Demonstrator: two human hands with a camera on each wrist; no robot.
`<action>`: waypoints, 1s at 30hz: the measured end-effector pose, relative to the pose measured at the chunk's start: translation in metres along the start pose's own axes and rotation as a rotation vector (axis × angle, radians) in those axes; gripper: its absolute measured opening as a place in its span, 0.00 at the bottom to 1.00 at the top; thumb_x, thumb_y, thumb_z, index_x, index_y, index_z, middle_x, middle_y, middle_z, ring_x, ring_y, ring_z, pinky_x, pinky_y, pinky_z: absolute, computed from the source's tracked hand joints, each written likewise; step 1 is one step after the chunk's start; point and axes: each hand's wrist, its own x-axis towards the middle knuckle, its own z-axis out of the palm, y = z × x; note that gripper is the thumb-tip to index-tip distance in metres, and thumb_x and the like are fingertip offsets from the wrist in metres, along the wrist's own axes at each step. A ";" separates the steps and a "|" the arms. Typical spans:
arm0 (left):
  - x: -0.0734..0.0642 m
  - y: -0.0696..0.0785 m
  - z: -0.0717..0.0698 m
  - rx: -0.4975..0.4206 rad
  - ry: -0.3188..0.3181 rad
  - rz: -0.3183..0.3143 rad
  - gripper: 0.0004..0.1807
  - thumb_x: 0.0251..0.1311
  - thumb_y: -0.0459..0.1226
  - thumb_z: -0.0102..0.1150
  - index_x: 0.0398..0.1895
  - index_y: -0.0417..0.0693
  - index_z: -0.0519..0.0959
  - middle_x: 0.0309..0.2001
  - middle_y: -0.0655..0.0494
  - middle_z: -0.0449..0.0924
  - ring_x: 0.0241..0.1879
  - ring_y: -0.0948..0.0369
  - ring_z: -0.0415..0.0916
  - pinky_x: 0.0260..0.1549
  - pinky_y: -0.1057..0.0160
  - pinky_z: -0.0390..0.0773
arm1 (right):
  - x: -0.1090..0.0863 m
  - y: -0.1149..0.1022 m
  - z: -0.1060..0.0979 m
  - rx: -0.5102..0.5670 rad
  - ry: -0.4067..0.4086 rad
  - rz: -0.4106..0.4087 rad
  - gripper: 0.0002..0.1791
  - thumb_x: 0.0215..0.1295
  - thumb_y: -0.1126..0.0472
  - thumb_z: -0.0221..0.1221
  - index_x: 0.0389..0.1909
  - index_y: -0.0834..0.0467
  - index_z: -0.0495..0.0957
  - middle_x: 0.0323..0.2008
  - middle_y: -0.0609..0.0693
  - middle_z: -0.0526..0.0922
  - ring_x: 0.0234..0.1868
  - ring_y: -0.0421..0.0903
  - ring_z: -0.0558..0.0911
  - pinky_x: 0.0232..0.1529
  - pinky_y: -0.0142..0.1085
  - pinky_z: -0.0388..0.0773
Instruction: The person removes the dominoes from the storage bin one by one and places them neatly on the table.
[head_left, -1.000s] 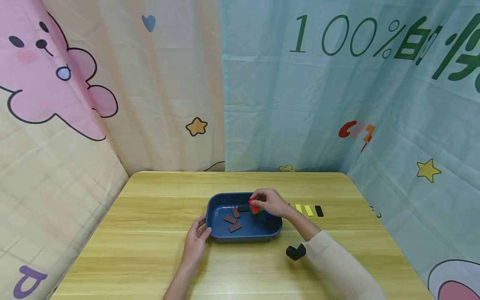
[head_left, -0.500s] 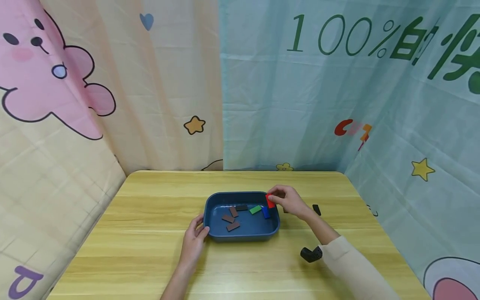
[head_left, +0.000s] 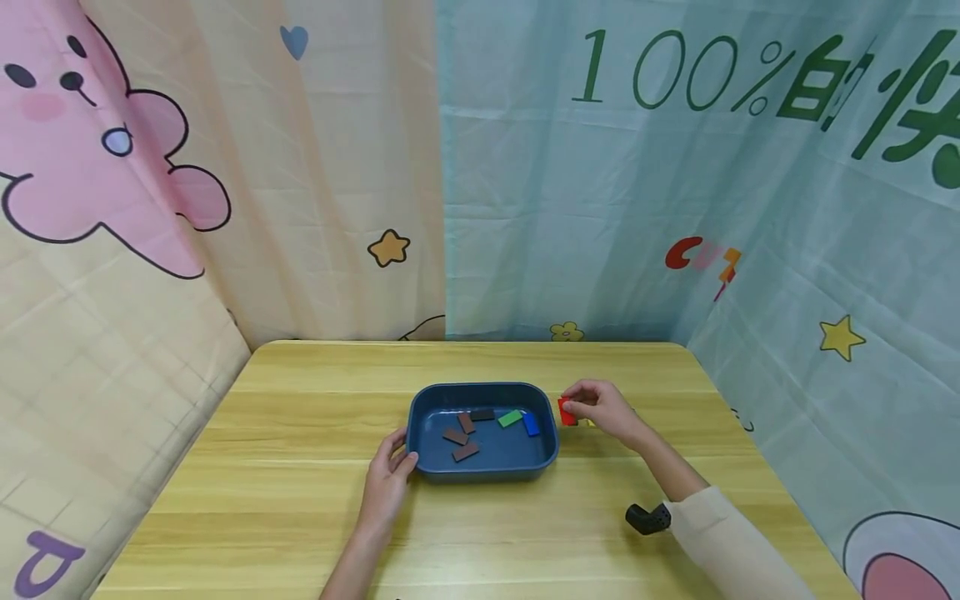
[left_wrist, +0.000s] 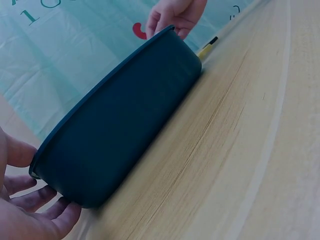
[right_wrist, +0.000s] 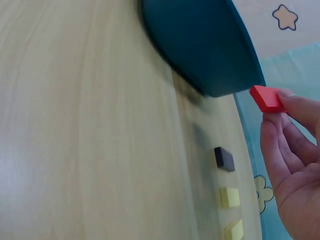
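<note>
My right hand point(head_left: 604, 408) pinches a small red rectangular block point(head_left: 567, 412) between thumb and fingers, just beyond the right end of a dark blue tray point(head_left: 483, 477). In the right wrist view, the red block point(right_wrist: 266, 99) is held above the table. At the tray's left end, my left hand point(head_left: 387, 478) grips it, thumb at the rim and fingers against the wall. Inside the tray lie a green block point(head_left: 510, 418), a blue block point(head_left: 531, 424), a black block point(head_left: 482, 414) and several brown blocks point(head_left: 466, 452).
Under the right hand, a row of blocks lies on the table, with a dark block point(right_wrist: 224, 159) and yellow blocks point(right_wrist: 229, 197) visible. The right wrist carries a black device point(head_left: 648, 519). Curtains point(head_left: 555, 208) stand behind the wooden table point(head_left: 300, 450).
My right hand has lifted the red block out of the tray and carried it rightward past the rim. The left hand keeps its hold at the tray's left end.
</note>
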 end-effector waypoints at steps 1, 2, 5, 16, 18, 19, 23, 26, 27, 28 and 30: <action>0.000 0.000 0.000 0.000 0.003 -0.001 0.26 0.77 0.27 0.48 0.75 0.32 0.63 0.71 0.33 0.63 0.69 0.37 0.66 0.64 0.54 0.73 | -0.001 0.008 -0.002 0.005 -0.003 0.008 0.10 0.71 0.68 0.64 0.48 0.71 0.82 0.40 0.59 0.86 0.39 0.54 0.85 0.44 0.49 0.86; 0.000 0.000 0.000 -0.001 0.005 -0.002 0.26 0.77 0.27 0.48 0.75 0.32 0.63 0.71 0.33 0.63 0.69 0.37 0.66 0.64 0.54 0.73 | -0.001 0.017 -0.003 -0.003 -0.014 0.015 0.10 0.71 0.67 0.64 0.47 0.70 0.82 0.39 0.57 0.86 0.38 0.52 0.85 0.42 0.45 0.86; 0.001 0.000 0.000 0.001 0.009 -0.007 0.26 0.77 0.27 0.48 0.75 0.33 0.63 0.72 0.34 0.63 0.69 0.38 0.66 0.65 0.52 0.72 | -0.006 0.033 -0.006 -0.061 -0.059 0.038 0.09 0.69 0.65 0.66 0.45 0.67 0.84 0.38 0.54 0.86 0.38 0.49 0.84 0.41 0.36 0.85; 0.000 0.001 0.001 0.008 0.007 -0.010 0.26 0.77 0.28 0.48 0.75 0.33 0.63 0.72 0.33 0.63 0.69 0.37 0.66 0.65 0.49 0.71 | -0.018 0.055 -0.001 -0.254 -0.127 0.026 0.05 0.69 0.64 0.67 0.41 0.61 0.85 0.33 0.45 0.84 0.34 0.43 0.79 0.37 0.33 0.81; 0.000 0.001 0.001 0.010 0.008 -0.006 0.26 0.77 0.27 0.48 0.75 0.33 0.63 0.72 0.33 0.63 0.69 0.37 0.66 0.65 0.49 0.71 | -0.018 0.056 0.000 -0.323 -0.127 -0.007 0.04 0.69 0.62 0.67 0.40 0.60 0.86 0.33 0.43 0.83 0.33 0.42 0.78 0.36 0.33 0.80; 0.000 0.001 0.001 0.012 0.009 -0.003 0.26 0.77 0.27 0.48 0.75 0.33 0.63 0.72 0.33 0.63 0.69 0.37 0.66 0.65 0.49 0.71 | -0.018 0.056 0.000 -0.355 -0.124 -0.020 0.04 0.69 0.62 0.67 0.40 0.59 0.87 0.32 0.42 0.83 0.33 0.41 0.78 0.36 0.34 0.80; -0.001 0.001 0.001 0.013 0.013 0.001 0.26 0.76 0.27 0.48 0.75 0.32 0.63 0.71 0.32 0.63 0.69 0.37 0.66 0.65 0.51 0.72 | -0.018 0.056 0.001 -0.433 -0.110 -0.054 0.03 0.68 0.61 0.68 0.39 0.57 0.87 0.32 0.40 0.83 0.32 0.40 0.77 0.35 0.34 0.80; -0.001 0.001 0.002 0.016 0.010 0.008 0.26 0.77 0.27 0.48 0.75 0.32 0.63 0.71 0.32 0.63 0.69 0.36 0.65 0.65 0.49 0.71 | -0.018 0.058 0.001 -0.460 -0.102 -0.049 0.03 0.67 0.62 0.69 0.38 0.57 0.87 0.32 0.39 0.83 0.31 0.40 0.78 0.34 0.33 0.80; 0.000 0.001 0.002 0.014 0.011 0.006 0.26 0.76 0.27 0.48 0.75 0.32 0.63 0.71 0.32 0.63 0.69 0.36 0.65 0.66 0.49 0.71 | -0.018 0.059 0.001 -0.467 -0.099 -0.043 0.02 0.67 0.62 0.69 0.38 0.56 0.87 0.31 0.39 0.83 0.31 0.40 0.78 0.34 0.33 0.80; 0.000 0.001 0.002 0.014 0.011 0.005 0.26 0.76 0.27 0.48 0.75 0.32 0.63 0.71 0.32 0.63 0.69 0.36 0.65 0.66 0.48 0.70 | -0.018 0.059 0.001 -0.471 -0.098 -0.042 0.03 0.67 0.62 0.69 0.38 0.56 0.87 0.31 0.39 0.83 0.31 0.40 0.77 0.33 0.33 0.80; -0.001 0.001 0.002 0.017 0.010 0.004 0.26 0.77 0.27 0.48 0.75 0.31 0.62 0.72 0.31 0.63 0.70 0.36 0.64 0.66 0.46 0.70 | -0.018 0.059 0.002 -0.471 -0.093 -0.035 0.02 0.67 0.63 0.69 0.37 0.57 0.87 0.31 0.40 0.83 0.31 0.41 0.77 0.33 0.33 0.80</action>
